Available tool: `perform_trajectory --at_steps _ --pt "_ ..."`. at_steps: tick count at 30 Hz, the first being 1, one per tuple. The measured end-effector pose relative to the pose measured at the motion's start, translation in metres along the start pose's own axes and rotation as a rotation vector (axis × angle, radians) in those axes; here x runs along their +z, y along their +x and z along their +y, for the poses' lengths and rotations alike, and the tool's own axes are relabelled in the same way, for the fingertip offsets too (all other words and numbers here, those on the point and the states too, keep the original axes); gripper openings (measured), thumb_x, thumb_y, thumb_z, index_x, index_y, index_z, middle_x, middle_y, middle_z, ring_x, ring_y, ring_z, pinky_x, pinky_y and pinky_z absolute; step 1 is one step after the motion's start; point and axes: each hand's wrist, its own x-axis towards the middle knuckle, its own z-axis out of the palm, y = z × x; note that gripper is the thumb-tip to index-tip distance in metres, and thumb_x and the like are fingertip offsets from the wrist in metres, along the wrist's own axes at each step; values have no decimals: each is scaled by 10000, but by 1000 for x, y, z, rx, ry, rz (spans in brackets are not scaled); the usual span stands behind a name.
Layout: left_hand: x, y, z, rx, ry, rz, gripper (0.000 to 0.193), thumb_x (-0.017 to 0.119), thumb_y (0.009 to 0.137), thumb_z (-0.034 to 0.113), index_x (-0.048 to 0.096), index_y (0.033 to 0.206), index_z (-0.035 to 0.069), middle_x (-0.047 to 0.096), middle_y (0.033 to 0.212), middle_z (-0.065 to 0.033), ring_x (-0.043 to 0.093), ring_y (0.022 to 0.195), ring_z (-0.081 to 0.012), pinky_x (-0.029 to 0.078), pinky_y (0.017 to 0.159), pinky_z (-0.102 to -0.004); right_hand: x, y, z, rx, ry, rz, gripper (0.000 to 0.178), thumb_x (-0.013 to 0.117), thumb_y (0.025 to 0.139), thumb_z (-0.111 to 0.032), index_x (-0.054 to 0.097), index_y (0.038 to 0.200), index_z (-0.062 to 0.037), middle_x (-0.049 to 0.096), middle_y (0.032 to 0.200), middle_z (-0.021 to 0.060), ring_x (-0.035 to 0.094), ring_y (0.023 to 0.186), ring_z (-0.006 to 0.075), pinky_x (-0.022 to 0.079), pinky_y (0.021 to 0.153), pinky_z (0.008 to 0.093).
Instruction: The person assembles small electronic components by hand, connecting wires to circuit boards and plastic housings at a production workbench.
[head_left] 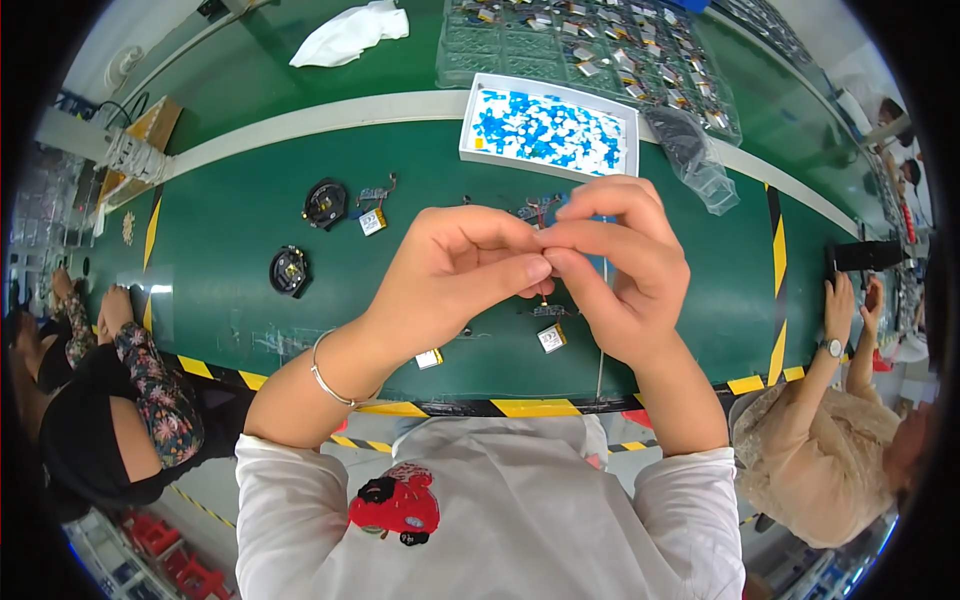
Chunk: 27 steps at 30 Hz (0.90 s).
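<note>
Above the green bench, my left hand [462,262] and my right hand [628,268] meet fingertip to fingertip. Both are closed in a pinch; whatever sits between the fingers is too small and covered to name. Just beyond the fingers lies a small circuit board [538,206] with wires. On the near side, another board [547,311] has a silver battery pouch [551,338] beside it. A second battery pouch [429,358] shows below my left wrist. Farther left are a board [376,194] with a pouch [372,221] and two round black housings, one far [325,204], one near [290,271].
A white box [549,166] of small blue and white pieces stands at the back, with a clear plastic bag [692,160] to its right. Trays [470,52] of wired parts and a white cloth [350,33] lie behind. Co-workers' hands [838,308] rest at both sides.
</note>
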Motion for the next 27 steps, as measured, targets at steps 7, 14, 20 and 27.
perform_trajectory --at_steps 7,14,20,27 --pt "-1 3 2 -76 35 -17 118 601 857 40 635 933 -43 652 862 -101 627 755 -132 515 700 -235 -2 -4 4 66 166 -79 356 597 700 -34 617 1049 34 586 1022 128 558 961 250 434 834 353" --pt "0 6 10 -153 121 -54 110 574 854 49 628 906 -32 663 851 -127 666 769 -201 559 653 -288 -22 -9 15 640 722 -310 339 594 724 76 594 1062 52 594 1018 109 589 886 157 476 779 285" --pt "-2 6 14 -296 20 18 145 553 870 96 624 939 -11 657 913 -205 678 782 -238 583 638 -341 -21 -7 8 687 648 -194 160 580 730 117 604 856 22 630 900 112 589 864 141 476 729 263" --pt "-6 6 11 -284 -163 44 171 572 863 90 633 969 -29 655 920 -211 676 734 -216 585 606 -331 -20 -10 4 476 655 28 129 531 761 76 533 868 4 599 869 109 581 826 167 475 735 286"
